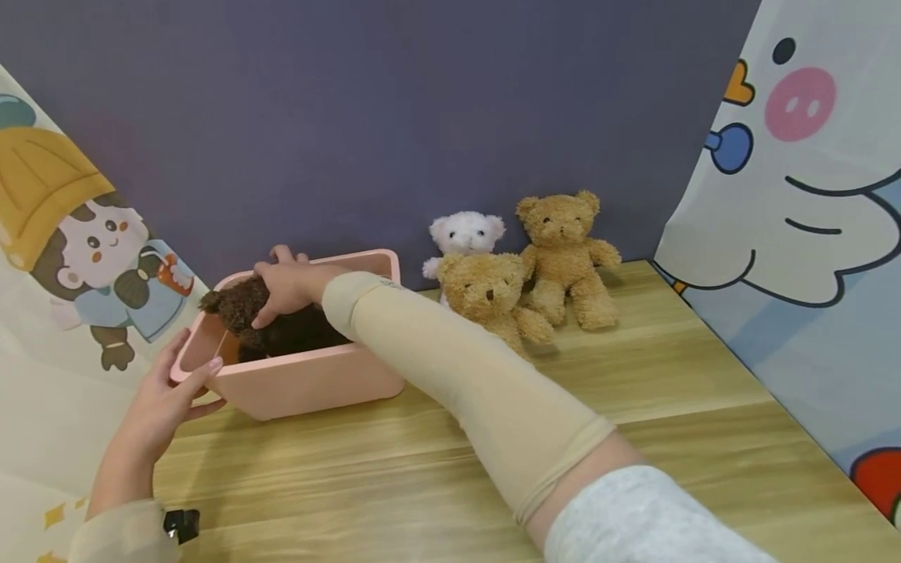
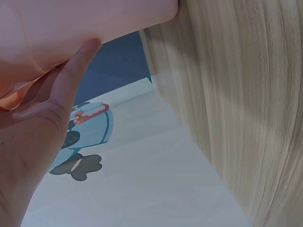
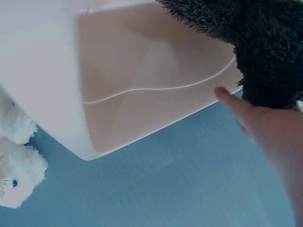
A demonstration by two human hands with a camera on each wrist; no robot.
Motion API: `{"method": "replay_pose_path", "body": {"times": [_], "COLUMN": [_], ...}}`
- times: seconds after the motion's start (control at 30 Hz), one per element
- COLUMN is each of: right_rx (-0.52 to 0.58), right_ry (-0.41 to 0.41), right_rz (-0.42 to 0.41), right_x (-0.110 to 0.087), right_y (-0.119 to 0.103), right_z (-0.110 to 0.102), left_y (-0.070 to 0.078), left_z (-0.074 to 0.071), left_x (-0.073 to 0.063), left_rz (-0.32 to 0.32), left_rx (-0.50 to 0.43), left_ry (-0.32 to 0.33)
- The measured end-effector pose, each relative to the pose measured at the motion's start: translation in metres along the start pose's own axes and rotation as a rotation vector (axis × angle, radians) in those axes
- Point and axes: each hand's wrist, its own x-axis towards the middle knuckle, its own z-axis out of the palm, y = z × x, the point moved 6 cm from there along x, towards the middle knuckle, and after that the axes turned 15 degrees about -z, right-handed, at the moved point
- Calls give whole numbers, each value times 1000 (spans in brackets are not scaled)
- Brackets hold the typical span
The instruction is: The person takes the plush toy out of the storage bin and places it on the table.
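Note:
A dark brown teddy bear (image 1: 238, 309) lies inside a pink bin (image 1: 310, 385) at the back left of the table, its head near the bin's left end. My right hand (image 1: 290, 286) reaches over the bin and grips the bear from above, thumb on the near side. In the right wrist view the bear's dark fur (image 3: 270, 52) fills the upper right corner. My left hand (image 1: 156, 410) holds the bin at its left front corner, thumb at the rim and fingers around the outside. The left wrist view shows the thumb against the pink wall (image 2: 113, 16).
Right of the bin sit a white teddy bear (image 1: 468, 233) and two tan bears, one in front (image 1: 482, 291) and one at the back (image 1: 563, 262). A dark wall (image 1: 422, 117) stands behind the wooden table (image 1: 338, 485). Printed cartoon sheets hang on both sides.

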Motion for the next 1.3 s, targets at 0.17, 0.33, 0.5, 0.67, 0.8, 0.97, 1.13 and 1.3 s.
{"method": "replay_pose_path", "body": {"times": [0.17, 0.33, 0.5, 0.67, 0.8, 0.97, 1.13, 1.3], "right_rx": [182, 190, 127, 72, 21, 19, 28, 37], "right_ry": [17, 27, 36, 46, 46, 75, 107, 129], "right_rz": [-133, -308, -376, -346, -237, -184, -172, -207], "right_x": [5, 12, 12, 6, 3, -3, -10, -17], "right_y": [-4, -18, -27, -27, -23, -16, -10, -12], "right_z": [11, 17, 15, 9, 2, -3, -6, -8], "left_y": [-2, -8, -10, -7, -4, 1, 2, -1], "left_z": [-2, -8, -12, -13, -11, -8, -3, -1], "left_x": [0, -3, -5, -4, -3, -3, 0, 2], "left_rz": [-1, 6, 3, -12, -6, 0, -5, -24], "left_rx": [-50, -110, -109, -61, -67, -82, -42, -70], "left_ry": [-9, -10, -4, 1, -12, -27, -25, -38]}}
